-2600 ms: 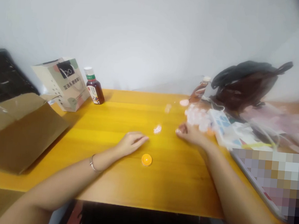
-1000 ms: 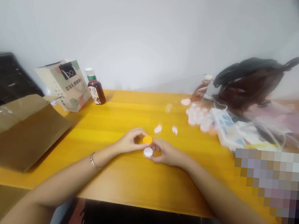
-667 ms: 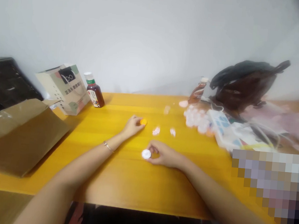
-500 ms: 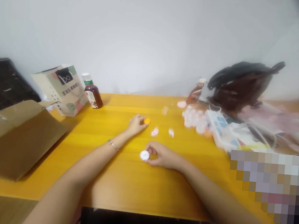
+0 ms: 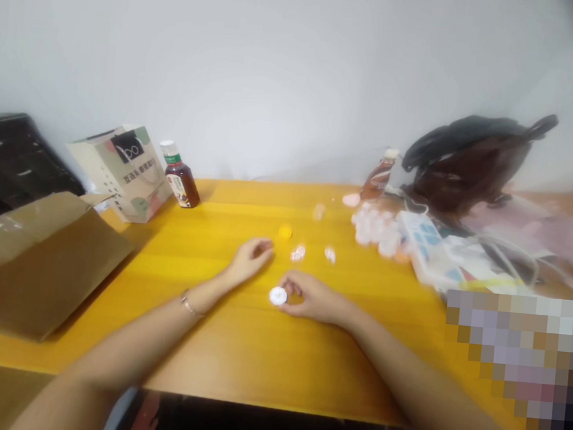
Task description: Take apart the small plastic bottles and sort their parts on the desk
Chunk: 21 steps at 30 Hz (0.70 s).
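Observation:
My right hand pinches a white round disc between thumb and fingers, just above or on the yellow-brown table. My left hand is to its upper left, fingers curved and a little apart, with nothing seen in them. Beyond my left fingertips lies an orange-yellow round piece, not touched. Two small pale, red-marked pieces lie past my right hand, one nearer the middle and one farther right. A faint pale piece lies behind them.
At the left stand an open cardboard box, a paper bag and a dark sauce bottle. Toward the right are another bottle, clustered pale round items, a blue-and-white box and a dark bag.
My left hand has let go of the orange-yellow piece and drawn back toward the lower left. My right hand stays almost in place with the white disc.

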{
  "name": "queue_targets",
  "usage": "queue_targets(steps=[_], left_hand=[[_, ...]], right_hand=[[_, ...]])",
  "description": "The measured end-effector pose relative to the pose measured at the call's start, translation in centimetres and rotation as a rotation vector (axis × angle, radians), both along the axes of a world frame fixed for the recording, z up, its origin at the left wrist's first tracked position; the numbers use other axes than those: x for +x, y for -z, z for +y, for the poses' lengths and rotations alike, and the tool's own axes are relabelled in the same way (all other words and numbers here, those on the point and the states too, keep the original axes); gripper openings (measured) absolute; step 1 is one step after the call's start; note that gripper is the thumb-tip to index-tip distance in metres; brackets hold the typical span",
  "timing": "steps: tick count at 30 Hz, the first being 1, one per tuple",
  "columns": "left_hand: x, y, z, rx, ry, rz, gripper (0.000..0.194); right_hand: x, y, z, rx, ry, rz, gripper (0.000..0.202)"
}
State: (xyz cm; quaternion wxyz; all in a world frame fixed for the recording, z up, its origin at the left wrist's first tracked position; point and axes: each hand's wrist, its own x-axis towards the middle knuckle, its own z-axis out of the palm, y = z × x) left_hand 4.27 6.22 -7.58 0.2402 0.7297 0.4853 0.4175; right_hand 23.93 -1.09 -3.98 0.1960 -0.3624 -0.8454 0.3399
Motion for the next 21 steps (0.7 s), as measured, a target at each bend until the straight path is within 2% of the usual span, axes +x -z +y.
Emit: queue_targets(steps=[6,9,11,14,21], left_hand=[[-2.0,-2.4,-5.9,-0.009,0.258,0.081,0.020],[-1.6,-3.4,-7.1,0.008,0.441,0.125,0.016],[-1.2,-3.5,-7.3,0.003,0.531,0.165,0.015],[-0.9,-3.2,-7.1,-0.013,0.547,0.198,0.014],[-0.8,-2.7,-7.0,-0.134,0.453,0.152,0.019]], right_hand=[[-0.1,-0.4,0.0,-0.039,0.005,0.005,0.019],[-0.1,-0.4,0.0,-0.045,-0.011,0.025,0.018],[-0.1,-0.3,0.1,-0.047,-0.020,0.036,0.016],[-0.1,-0.2,0.1,-0.046,-0.010,0.028,0.016],[-0.2,-0.3,-0.1,-0.037,0.029,0.008,0.016]])
